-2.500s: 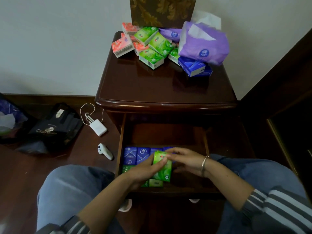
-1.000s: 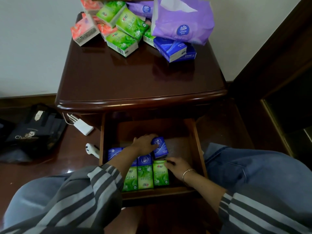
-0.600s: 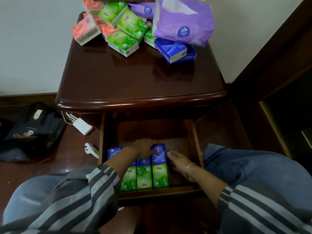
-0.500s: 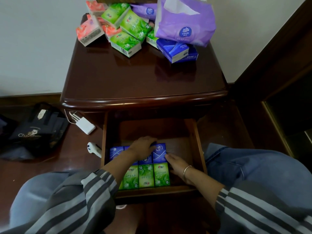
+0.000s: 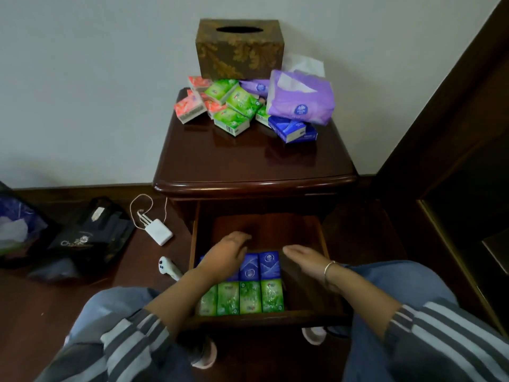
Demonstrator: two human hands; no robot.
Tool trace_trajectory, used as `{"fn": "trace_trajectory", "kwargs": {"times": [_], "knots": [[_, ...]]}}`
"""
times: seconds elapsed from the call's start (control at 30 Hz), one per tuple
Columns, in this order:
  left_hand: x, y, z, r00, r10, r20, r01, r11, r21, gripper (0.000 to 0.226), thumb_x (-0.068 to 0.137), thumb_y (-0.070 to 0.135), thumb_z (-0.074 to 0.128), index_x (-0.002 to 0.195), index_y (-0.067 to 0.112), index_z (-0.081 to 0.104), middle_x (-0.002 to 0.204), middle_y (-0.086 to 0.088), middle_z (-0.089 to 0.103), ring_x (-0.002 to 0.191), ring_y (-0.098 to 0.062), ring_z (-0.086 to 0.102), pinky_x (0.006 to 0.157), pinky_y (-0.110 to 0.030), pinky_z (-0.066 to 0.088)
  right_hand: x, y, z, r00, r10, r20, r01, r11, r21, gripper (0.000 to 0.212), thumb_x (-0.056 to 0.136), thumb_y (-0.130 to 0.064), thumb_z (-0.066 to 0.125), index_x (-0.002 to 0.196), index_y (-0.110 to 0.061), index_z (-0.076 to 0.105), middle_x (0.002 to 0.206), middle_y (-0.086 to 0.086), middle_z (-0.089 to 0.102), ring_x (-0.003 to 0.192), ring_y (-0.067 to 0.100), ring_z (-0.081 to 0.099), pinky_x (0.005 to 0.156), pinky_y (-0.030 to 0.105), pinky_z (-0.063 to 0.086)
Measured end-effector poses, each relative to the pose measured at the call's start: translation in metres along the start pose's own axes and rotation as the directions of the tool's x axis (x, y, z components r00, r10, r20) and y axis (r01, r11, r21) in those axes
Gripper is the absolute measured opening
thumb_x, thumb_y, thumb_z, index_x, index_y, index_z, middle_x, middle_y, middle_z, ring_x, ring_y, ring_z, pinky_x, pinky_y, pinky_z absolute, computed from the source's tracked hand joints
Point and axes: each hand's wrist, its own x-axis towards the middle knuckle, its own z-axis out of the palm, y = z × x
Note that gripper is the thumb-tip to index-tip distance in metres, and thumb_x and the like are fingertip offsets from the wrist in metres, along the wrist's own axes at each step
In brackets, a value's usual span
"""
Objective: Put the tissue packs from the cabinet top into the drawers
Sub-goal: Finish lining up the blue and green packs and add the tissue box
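The open drawer (image 5: 325, 252) of the dark wooden cabinet (image 5: 253, 161) holds a row of blue tissue packs (image 5: 260, 266) behind a row of green packs (image 5: 249, 297). My left hand (image 5: 225, 256) hovers flat over the left blue packs, fingers relaxed, holding nothing. My right hand (image 5: 304, 257) stands on edge just right of the rows, fingers straight, empty. On the cabinet top lies a heap of green packs (image 5: 234, 110), pink packs (image 5: 190, 108), a blue pack (image 5: 293, 130) and a large purple tissue bag (image 5: 301, 102).
A brown patterned tissue box (image 5: 239, 49) sits on the heap at the wall. On the floor to the left lie a white charger with cable (image 5: 158, 231), a white handheld device (image 5: 168, 267) and a dark bag (image 5: 88, 235). Dark furniture (image 5: 454, 161) stands on the right.
Both hands let go of the blue pack set at the right end of the row and lifted slightly off the packs. The view tilted up, showing the whole cabinet top.
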Motion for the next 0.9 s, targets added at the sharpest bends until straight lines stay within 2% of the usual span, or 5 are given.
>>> {"fn": "trace_trajectory", "kwargs": {"times": [0.17, 0.3, 0.4, 0.63, 0.9], "knots": [[-0.021, 0.019, -0.092, 0.969, 0.140, -0.206, -0.137, 0.990, 0.027, 0.030, 0.093, 0.011, 0.053, 0.121, 0.015, 0.062, 0.119, 0.000, 0.063, 0.109, -0.013, 0.059, 0.096, -0.022, 0.042, -0.045, -0.052, -0.059, 0.924, -0.358, -0.132, 0.347, 0.932, -0.101, 0.019, 0.092, -0.021, 0.056, 0.108, -0.029, 0.063, 0.112, -0.007, 0.065, 0.094, -0.008, 0.057, 0.082, 0.009, 0.045], [-0.018, 0.016, -0.156, 0.885, 0.075, -0.460, -0.067, 0.997, 0.034, 0.027, 0.091, 0.010, 0.054, 0.117, 0.014, 0.063, 0.112, 0.000, 0.064, 0.101, -0.014, 0.061, 0.089, -0.025, 0.045, -0.044, -0.095, -0.102, 0.689, -0.565, -0.453, 0.460, 0.825, -0.329, 0.021, 0.088, -0.009, 0.060, 0.108, -0.014, 0.064, 0.108, 0.004, 0.067, 0.098, 0.008, 0.061, 0.086, 0.010, 0.041], [0.000, 0.011, -0.182, 0.789, -0.075, -0.609, 0.085, 0.996, -0.012, 0.031, 0.091, 0.013, 0.053, 0.122, 0.011, 0.059, 0.115, -0.008, 0.062, 0.105, -0.022, 0.059, 0.089, -0.030, 0.043, -0.022, -0.121, -0.106, 0.546, -0.690, -0.475, 0.415, 0.716, -0.562, 0.026, 0.086, -0.009, 0.061, 0.112, -0.006, 0.063, 0.111, 0.011, 0.065, 0.104, 0.024, 0.061, 0.090, 0.018, 0.039], [0.053, -0.006, -0.196, 0.752, -0.231, -0.618, 0.353, 0.932, 0.081, 0.047, 0.093, 0.029, 0.052, 0.136, 0.011, 0.045, 0.136, -0.014, 0.047, 0.121, -0.035, 0.047, 0.098, -0.048, 0.038, 0.059, -0.149, -0.049, 0.731, -0.681, -0.049, 0.322, 0.408, -0.855, 0.055, 0.093, -0.048, 0.041, 0.143, -0.025, 0.034, 0.151, -0.002, 0.033, 0.141, 0.015, 0.026, 0.113, 0.034, 0.026], [0.129, -0.008, -0.219, 0.885, 0.084, -0.457, 0.103, 0.923, 0.370, 0.070, 0.088, 0.046, 0.057, 0.148, 0.024, 0.030, 0.154, -0.005, 0.030, 0.140, -0.029, 0.028, 0.110, -0.050, 0.028, 0.088, -0.150, -0.067, 0.751, -0.660, 0.025, 0.306, 0.314, -0.899, 0.070, 0.081, -0.073, 0.014, 0.145, -0.043, 0.016, 0.156, -0.012, 0.018, 0.145, 0.011, 0.012, 0.116, 0.044, 0.015]]}}
